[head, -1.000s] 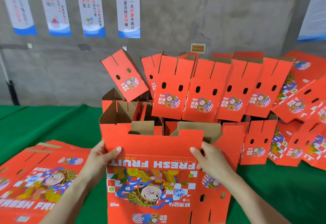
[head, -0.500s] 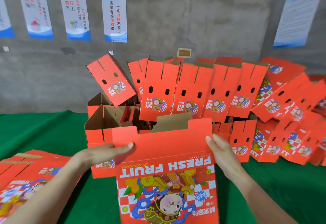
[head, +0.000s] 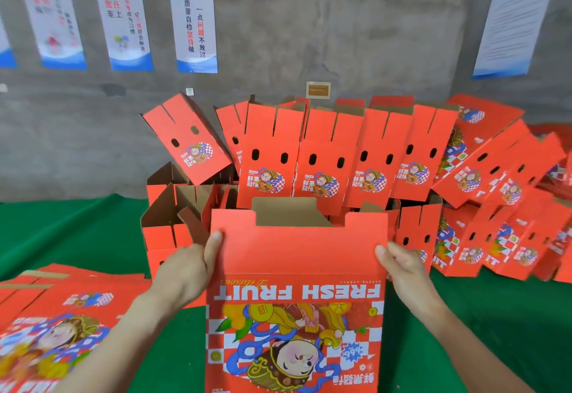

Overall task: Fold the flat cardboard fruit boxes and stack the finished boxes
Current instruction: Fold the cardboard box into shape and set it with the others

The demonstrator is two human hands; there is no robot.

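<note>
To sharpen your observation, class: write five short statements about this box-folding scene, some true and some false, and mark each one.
1. The left hand and right hand grip opposite side edges of the cardboard fruit box. True.
2. The table cloth is blue. False: it is green.
3. A pile of flat boxes lies to the person's left. True.
4. The concrete wall is bare. False: posters hang on it.
5. The words "FRESH FRUIT" on the held box read upside down in this view. True.
</note>
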